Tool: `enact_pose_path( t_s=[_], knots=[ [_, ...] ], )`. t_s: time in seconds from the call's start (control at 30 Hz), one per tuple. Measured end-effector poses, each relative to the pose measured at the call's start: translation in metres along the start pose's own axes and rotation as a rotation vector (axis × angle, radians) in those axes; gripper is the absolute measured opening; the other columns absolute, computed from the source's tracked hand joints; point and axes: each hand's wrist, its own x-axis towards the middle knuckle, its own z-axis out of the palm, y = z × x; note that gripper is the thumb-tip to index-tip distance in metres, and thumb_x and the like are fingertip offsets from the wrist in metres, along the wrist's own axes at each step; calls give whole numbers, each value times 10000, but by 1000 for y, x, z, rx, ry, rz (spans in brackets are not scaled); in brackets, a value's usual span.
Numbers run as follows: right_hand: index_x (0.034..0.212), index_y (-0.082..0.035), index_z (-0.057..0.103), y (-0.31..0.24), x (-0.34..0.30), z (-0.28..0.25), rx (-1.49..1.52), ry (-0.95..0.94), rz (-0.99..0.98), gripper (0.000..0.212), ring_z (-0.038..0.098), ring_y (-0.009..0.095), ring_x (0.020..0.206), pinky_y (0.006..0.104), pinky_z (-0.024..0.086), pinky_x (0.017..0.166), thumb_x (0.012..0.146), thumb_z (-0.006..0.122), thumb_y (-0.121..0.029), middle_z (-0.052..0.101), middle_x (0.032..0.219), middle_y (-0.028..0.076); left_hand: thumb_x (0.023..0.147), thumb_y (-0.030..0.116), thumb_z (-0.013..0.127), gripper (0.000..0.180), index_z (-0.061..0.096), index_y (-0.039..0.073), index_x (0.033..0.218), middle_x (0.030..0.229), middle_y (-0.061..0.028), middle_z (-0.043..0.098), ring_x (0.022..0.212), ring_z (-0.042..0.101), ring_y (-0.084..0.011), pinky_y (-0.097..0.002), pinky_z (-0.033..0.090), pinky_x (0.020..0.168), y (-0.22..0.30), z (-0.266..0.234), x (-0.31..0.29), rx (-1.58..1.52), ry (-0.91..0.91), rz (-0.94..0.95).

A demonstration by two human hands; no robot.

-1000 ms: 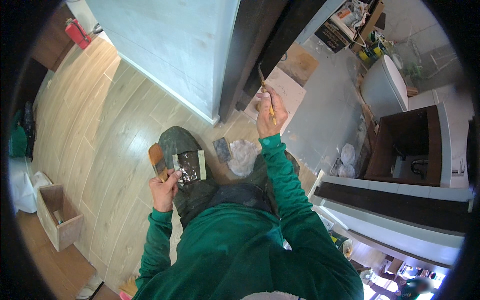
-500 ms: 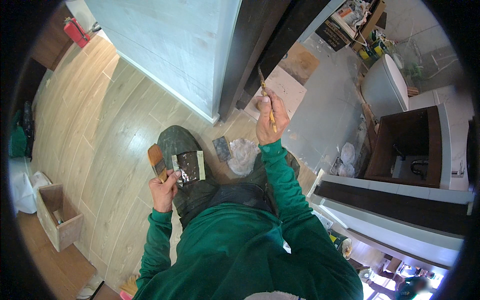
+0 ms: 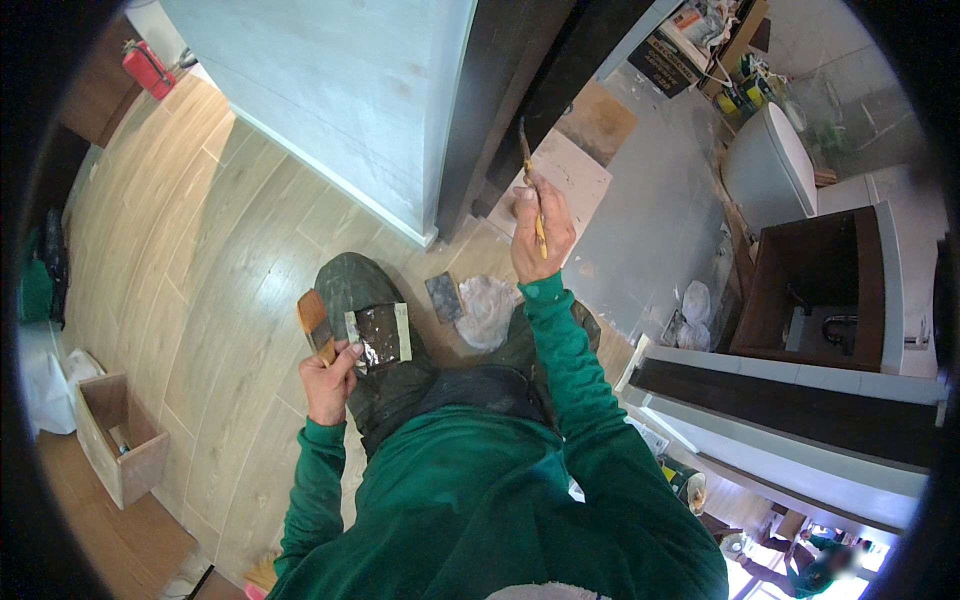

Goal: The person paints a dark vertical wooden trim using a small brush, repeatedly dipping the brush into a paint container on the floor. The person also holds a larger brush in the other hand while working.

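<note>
My right hand (image 3: 542, 226) is closed around a thin paintbrush (image 3: 528, 152) with a yellowish handle. Its tip points up at the dark brown door frame (image 3: 500, 110); whether it touches the wood I cannot tell. Lower on the left, my left hand (image 3: 328, 383) grips a wide flat paintbrush (image 3: 316, 318), bristles up. The same hand pinches the edge of a small dark, paint-smeared tray (image 3: 382, 333) with pale strips along two sides, held above my thigh. Between my knees lie a grey sanding block (image 3: 444, 298) and a crumpled whitish cloth (image 3: 486, 312).
A pale wall (image 3: 330, 100) ends at the frame. Beyond the doorway stand a toilet (image 3: 770, 160), an open dark cabinet (image 3: 815, 285) and a black box (image 3: 662, 66). To the left are a wooden drawer (image 3: 125, 440) and a red fire extinguisher (image 3: 148, 70). Another person (image 3: 815, 570) works at lower right.
The thin paintbrush in my right hand has shifted slightly up along the door frame. My left hand keeps its hold and has barely moved.
</note>
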Motion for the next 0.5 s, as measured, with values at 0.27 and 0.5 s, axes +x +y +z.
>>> enact_pose_path(
  t_s=[0.27, 0.5],
  knots=[
    [1150, 69, 633, 0, -1, 1, 26, 31, -3, 241, 658, 268, 867, 355, 519, 768, 941, 556, -24, 656, 975, 193, 826, 104, 778, 217, 668, -60, 915, 589, 3, 556, 402, 428, -57, -229, 289, 371, 1, 1, 1, -8, -5, 5],
    [1163, 51, 642, -1, -6, 3, 150, 14, 33, 253, 649, 261, 853, 356, 512, 757, 945, 563, -50, 664, 970, 190, 822, 111, 783, 223, 659, -53, 909, 584, 2, 554, 399, 427, -58, -230, 285, 370, 0, 0, 1, -4, -3, 8]
  ],
)
